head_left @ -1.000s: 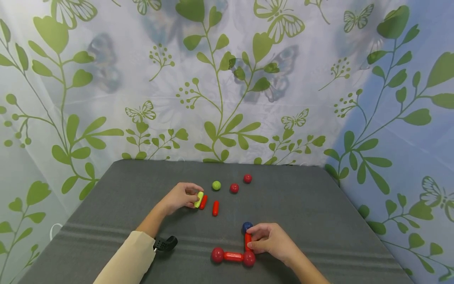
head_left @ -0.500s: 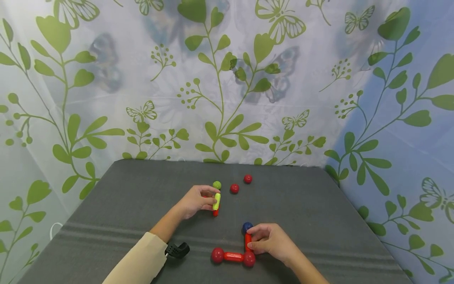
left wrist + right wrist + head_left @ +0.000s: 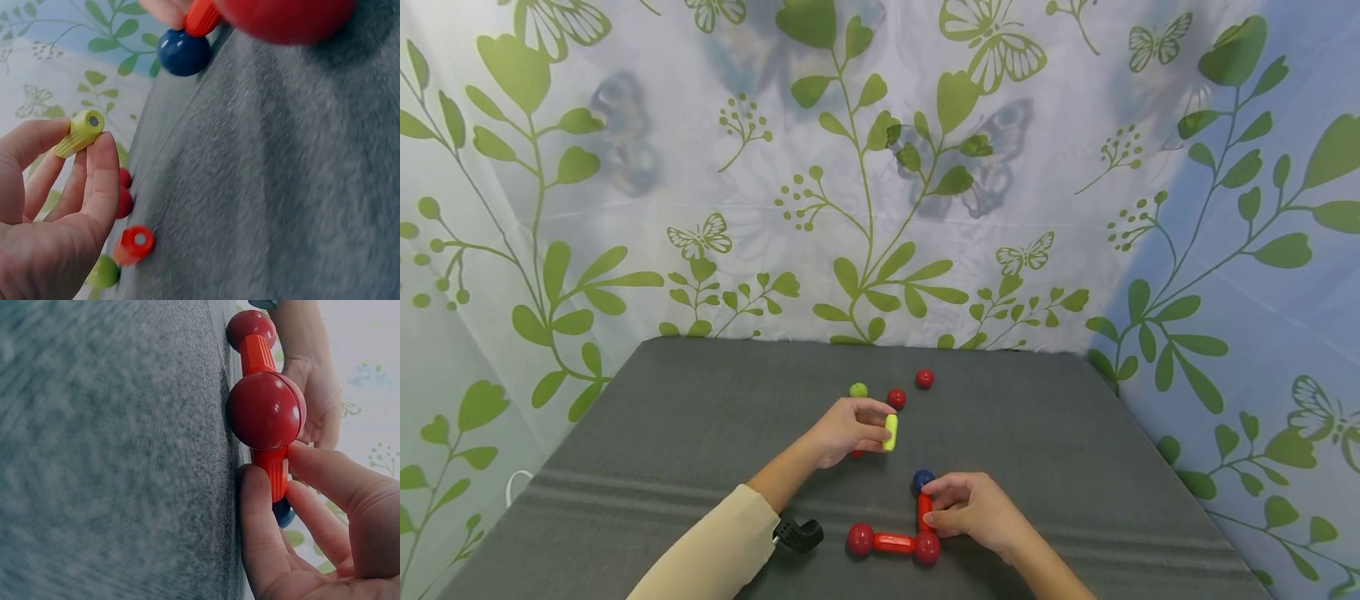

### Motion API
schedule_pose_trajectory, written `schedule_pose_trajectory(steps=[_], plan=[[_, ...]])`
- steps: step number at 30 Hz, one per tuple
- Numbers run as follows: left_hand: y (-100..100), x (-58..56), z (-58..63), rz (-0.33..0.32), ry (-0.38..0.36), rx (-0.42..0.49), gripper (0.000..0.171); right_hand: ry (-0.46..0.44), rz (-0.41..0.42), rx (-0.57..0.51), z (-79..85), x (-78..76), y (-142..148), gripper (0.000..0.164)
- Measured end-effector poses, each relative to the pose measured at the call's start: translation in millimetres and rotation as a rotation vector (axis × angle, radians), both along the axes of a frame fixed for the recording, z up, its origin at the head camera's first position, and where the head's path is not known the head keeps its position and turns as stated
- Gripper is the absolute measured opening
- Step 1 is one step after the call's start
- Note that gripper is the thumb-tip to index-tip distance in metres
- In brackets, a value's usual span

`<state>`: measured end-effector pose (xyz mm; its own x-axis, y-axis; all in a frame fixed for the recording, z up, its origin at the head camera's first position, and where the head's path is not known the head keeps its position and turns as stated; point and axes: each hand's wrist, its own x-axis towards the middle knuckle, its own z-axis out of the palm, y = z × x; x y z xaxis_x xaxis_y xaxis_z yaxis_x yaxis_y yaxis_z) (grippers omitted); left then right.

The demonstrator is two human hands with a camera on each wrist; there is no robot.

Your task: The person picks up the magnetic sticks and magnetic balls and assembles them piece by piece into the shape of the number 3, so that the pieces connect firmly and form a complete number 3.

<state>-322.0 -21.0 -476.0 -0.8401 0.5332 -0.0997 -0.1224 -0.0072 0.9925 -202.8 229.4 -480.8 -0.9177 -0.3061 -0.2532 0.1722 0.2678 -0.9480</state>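
Observation:
Between thumb and fingers my left hand [image 3: 850,432] pinches a yellow-green magnetic rod [image 3: 890,432], raised off the table; a grey metal dot shows in its end in the left wrist view. My right hand [image 3: 973,510] pinches a red rod [image 3: 271,475] that joins a blue ball [image 3: 922,480] to a red ball [image 3: 927,547]. From that red ball a second red rod [image 3: 894,542] runs left to another red ball [image 3: 861,540], making an L shape on the table. The blue ball is the nearest piece to the yellow-green rod.
On the grey table [image 3: 1045,433] behind my left hand lie a green ball [image 3: 858,390] and two red balls [image 3: 897,398]. A loose red rod [image 3: 134,244] is partly hidden by that hand. A leaf-patterned curtain [image 3: 880,208] hangs beyond the table.
My left hand has carried the yellow-green rod to the right and slightly nearer, past the loose red rods. My right hand and the L-shaped piece stay where they were.

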Motion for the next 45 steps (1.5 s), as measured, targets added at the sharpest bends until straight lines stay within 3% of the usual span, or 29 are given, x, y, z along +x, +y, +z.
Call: schedule_pose_trajectory(steps=[9, 31, 45], plan=[[21, 5.4, -1.3, 0.009, -0.008, -0.001, 0.049, 0.002, 0.009, -0.005, 0.8, -0.3, 0, 0.043], [49, 14.1, 5.9, 0.079, -0.028, -0.138, 0.042, 0.022, 0.017, -0.01, 0.2, -0.2, 1, 0.044], [58, 11.6, 3.8, 0.048, -0.074, -0.152, 0.039, 0.027, 0.031, -0.021, 3.3, -0.5, 0, 0.044]])
